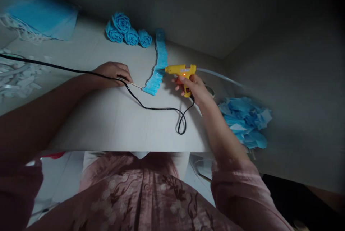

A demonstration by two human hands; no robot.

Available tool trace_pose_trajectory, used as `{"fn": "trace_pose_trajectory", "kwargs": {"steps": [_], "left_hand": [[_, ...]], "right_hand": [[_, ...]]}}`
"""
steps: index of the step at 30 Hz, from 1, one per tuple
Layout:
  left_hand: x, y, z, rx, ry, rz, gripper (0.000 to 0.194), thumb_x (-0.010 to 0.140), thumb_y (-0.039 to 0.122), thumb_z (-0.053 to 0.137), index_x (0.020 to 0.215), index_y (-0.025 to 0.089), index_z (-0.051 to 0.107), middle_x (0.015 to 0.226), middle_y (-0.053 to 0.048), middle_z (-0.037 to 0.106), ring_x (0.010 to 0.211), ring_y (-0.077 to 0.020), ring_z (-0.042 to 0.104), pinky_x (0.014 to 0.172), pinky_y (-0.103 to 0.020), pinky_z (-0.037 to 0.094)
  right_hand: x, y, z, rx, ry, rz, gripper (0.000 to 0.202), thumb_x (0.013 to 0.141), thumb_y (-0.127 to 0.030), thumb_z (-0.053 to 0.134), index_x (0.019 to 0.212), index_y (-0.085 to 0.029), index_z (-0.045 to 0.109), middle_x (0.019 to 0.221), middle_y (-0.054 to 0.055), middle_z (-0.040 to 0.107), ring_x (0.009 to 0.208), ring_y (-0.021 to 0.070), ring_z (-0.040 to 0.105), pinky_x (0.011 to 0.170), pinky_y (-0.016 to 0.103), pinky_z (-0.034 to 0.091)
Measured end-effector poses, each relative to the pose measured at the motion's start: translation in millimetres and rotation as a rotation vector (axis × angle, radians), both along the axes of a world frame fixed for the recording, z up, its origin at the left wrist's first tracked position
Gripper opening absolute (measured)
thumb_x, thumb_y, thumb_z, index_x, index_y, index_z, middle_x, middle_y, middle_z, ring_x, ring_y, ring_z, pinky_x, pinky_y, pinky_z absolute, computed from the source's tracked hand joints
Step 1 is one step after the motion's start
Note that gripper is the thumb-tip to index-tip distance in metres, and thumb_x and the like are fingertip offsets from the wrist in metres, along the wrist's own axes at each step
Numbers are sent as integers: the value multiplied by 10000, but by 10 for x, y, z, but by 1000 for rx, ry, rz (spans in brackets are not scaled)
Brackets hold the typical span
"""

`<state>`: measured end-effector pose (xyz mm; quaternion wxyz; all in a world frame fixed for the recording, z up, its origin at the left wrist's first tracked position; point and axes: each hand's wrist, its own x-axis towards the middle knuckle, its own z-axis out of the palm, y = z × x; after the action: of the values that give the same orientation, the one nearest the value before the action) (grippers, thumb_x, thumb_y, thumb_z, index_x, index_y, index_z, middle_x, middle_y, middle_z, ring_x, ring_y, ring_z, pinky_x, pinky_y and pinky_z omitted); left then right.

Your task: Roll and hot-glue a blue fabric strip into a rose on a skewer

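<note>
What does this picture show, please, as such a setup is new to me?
There is no robot: one camera worn on the head looks forward and down. The bare left hand holds a thin stick, its tip at one end of a ruffled blue strip. The bare right hand grips a yellow glue gun, nozzle pointed at the strip. On the table lie four blue rosettes, a stack of blue sheets and white scraps; crumpled blue pieces lie at right.

Pink top [159,197] — brown and pale floral pattern, button-up front; pink sleeves [239,179].
</note>
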<state>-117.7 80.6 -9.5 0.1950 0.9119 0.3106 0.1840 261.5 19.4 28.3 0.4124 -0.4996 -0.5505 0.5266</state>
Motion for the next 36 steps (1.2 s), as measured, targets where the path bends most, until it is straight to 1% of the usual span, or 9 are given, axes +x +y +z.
{"fn": "trace_pose_trajectory", "kwargs": {"steps": [3, 7, 11, 15, 20, 25, 29, 33, 36], "left_hand": [[7, -18, -7, -2, 3, 13, 359, 1096, 374, 571, 1108, 152, 853, 1108, -53, 777, 1007, -150, 667, 969, -279, 535], [3, 19, -52, 17, -29, 10, 346, 1074, 376, 593, 1088, 161, 864, 1088, -60, 793, 973, -160, 665, 957, -291, 528], [-8, 75, -83, 4, -38, 11, 381, 1040, 464, 616, 1026, 191, 880, 1049, -79, 805, 952, -202, 705, 926, -304, 544], [-18, 106, -100, -10, 8, 22, 418, 1048, 507, 583, 1036, 218, 885, 1075, -89, 811, 1007, -236, 739, 998, -303, 556], [4, 116, -128, -4, 18, 34, 437, 1061, 532, 571, 999, 220, 871, 1054, -95, 814, 1000, -223, 735, 976, -266, 561], [44, 79, -85, -11, 3, 33, 383, 1054, 466, 583, 970, 212, 857, 1034, -108, 811, 997, -230, 743, 991, -296, 570], [66, 55, -58, -23, -1, 44, 361, 1032, 443, 586, 954, 211, 851, 1023, -109, 812, 984, -227, 747, 968, -306, 575], [64, 69, -88, -12, -4, 65, 361, 1015, 450, 591, 936, 212, 850, 1004, -101, 810, 969, -225, 740, 939, -296, 580], [49, 79, -99, -3, -10, 48, 372, 1026, 452, 587, 949, 206, 856, 1012, -107, 807, 966, -228, 739, 949, -302, 585]], "right_hand": [[2, -115, -13, -13, 1, 32, 650, 717, -755, 991, 1011, -227, 749, 1012, 64, 857, 680, 122, 699, 463, 198, 501], [22, -216, 85, -31, -34, 66, 664, 732, -793, 956, 995, -221, 746, 1012, 91, 862, 664, 130, 690, 450, 212, 492], [33, -237, 154, -48, -32, 76, 673, 719, -791, 967, 1003, -219, 756, 1007, 95, 865, 658, 126, 689, 449, 206, 497], [18, -216, 108, -65, 16, 48, 684, 682, -760, 1012, 996, -205, 763, 973, 90, 863, 633, 108, 673, 436, 183, 483], [-26, -196, 43, -99, 46, 16, 662, 658, -729, 1028, 962, -202, 768, 995, 93, 870, 613, 100, 654, 438, 190, 492], [-46, -196, 51, -123, 38, 29, 642, 629, -686, 1050, 917, -191, 760, 950, 92, 863, 573, 92, 623, 427, 199, 475], [-48, -191, 45, -109, 34, 38, 641, 642, -684, 1042, 947, -196, 759, 982, 96, 863, 586, 98, 635, 430, 204, 481], [-41, -188, 31, -91, 24, 49, 617, 690, -698, 1015, 948, -204, 750, 1002, 114, 860, 602, 109, 642, 421, 209, 481], [-26, -190, 29, -94, 27, 52, 625, 685, -696, 1022, 964, -205, 754, 1035, 109, 863, 618, 104, 638, 435, 204, 497]]}}
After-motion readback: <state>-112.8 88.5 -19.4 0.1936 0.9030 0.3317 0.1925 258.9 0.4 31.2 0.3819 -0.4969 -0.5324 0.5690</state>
